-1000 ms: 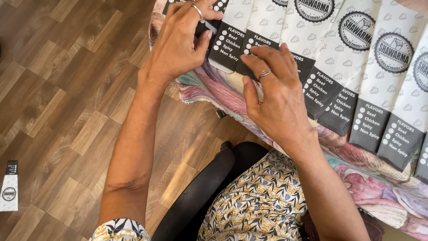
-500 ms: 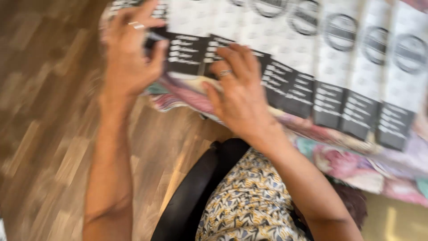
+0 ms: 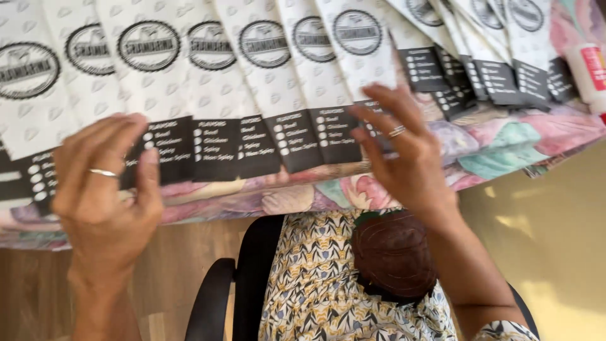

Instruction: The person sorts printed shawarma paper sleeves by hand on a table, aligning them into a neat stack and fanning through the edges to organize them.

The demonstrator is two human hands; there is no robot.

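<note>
Two hands over overlapping paper sleeves point(image 3: 252, 95), left hand point(image 3: 104, 196) fingers grasping sleeve edge, right hand point(image 3: 404, 151) fingers splayed, tips touching sleeves

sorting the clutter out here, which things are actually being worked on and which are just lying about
In hand:
- row of white paper sleeves with black ends, fanned overlapping
- left hand pinching one sleeve's black end
- right hand fingers spread over the row

Lying about:
- floral cloth under the sleeves
- white bottle, far right
- black chair
</note>
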